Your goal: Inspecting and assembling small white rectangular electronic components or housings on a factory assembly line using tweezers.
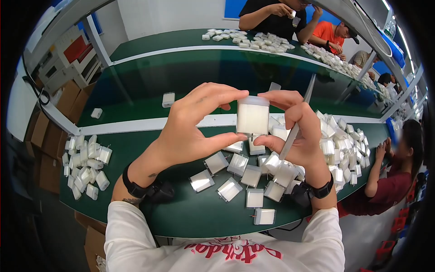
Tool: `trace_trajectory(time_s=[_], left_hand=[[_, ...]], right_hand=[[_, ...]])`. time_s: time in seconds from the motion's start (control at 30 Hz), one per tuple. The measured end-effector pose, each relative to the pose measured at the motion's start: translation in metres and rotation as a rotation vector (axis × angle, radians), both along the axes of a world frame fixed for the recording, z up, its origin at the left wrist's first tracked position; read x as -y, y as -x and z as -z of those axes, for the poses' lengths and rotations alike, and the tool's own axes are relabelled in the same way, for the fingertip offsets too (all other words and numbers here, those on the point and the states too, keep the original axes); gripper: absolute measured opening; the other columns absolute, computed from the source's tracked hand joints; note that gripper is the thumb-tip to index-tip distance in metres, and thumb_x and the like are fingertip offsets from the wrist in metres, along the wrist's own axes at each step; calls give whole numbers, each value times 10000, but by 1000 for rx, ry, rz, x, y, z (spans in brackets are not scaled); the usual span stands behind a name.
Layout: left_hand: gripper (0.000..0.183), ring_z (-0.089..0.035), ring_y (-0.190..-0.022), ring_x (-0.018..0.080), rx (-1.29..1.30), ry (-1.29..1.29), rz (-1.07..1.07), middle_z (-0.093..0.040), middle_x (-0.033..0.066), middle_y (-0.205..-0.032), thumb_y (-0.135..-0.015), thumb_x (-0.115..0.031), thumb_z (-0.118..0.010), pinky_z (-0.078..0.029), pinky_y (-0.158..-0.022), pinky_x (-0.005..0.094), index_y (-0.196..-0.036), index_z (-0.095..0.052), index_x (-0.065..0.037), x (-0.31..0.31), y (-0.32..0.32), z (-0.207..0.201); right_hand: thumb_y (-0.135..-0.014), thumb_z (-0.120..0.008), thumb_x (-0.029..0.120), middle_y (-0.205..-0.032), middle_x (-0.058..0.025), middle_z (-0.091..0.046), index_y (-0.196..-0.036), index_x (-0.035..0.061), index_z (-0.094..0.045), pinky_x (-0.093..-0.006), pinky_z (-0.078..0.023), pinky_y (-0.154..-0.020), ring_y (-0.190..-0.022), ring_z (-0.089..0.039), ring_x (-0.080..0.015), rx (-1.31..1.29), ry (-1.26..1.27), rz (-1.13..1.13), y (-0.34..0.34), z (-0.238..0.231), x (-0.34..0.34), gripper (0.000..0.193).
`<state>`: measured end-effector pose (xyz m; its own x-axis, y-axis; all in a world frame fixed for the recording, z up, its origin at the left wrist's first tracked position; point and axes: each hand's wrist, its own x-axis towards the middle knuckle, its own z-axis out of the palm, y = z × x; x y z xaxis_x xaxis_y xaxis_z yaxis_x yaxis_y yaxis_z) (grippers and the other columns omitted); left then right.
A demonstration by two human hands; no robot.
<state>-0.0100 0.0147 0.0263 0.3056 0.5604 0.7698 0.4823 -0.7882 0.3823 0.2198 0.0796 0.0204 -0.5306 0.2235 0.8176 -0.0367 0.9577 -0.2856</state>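
The left hand (190, 120) is gripping the left side of a block (253, 118), its index finger pressing near the top corner and its thumb supporting the bottom corner, the gap between the two opening only as far as the block's height. The right hand (299, 120) is gripping the other side in the same way, while its curled fingers are also keeping hold of tweezers (290, 141), which are slanting up past the knuckles. The block is hovering upright above the table (167, 204), showing a white body, a translucent top band and a small pin poking out below.

Beneath and just in front of the hands, loose blocks (229, 189) are lying scattered, some overlapping. A large heap (337, 149) is spreading to the right of the right hand, and a smaller heap (84, 167) is sitting well apart at the left end. Beyond a white rail (136, 127), a single block (168, 99) is resting on green surface, with another (96, 113) lying farther left. Dark bands (131, 183) are circling both wrists.

Across the way, a person in black (267, 13) is holding a small piece up, and more blocks (253, 41) are covering the surface before them. A person in dark red (394, 181) is sitting at the right.
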Motion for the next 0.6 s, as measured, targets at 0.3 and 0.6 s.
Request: trace_trajectory(time_s=[0.3, 0.6], left_hand=[[413, -559, -798, 90, 468, 822, 209, -653, 55, -977, -959, -215, -643, -478, -789, 246, -1307, -514, -31, 3, -3, 8], [712, -597, -737, 102, 144, 325, 39, -680, 43, -804, -721, -52, -829, -476, -715, 243, -1346, -489, -31, 1, -7, 11]], right_hand=[[-763, -818, 28, -1395, -248, -477, -881, 65, -375, -317, -578, -821, -1000, -651, -197, -58, 417, -111, 14, 16, 6, 459], [-734, -849, 33, -1341, -257, -486, -918, 66, -359, -293, -616, -806, -995, -665, -170, -140, 452, -192, 13, 14, 4, 525]])
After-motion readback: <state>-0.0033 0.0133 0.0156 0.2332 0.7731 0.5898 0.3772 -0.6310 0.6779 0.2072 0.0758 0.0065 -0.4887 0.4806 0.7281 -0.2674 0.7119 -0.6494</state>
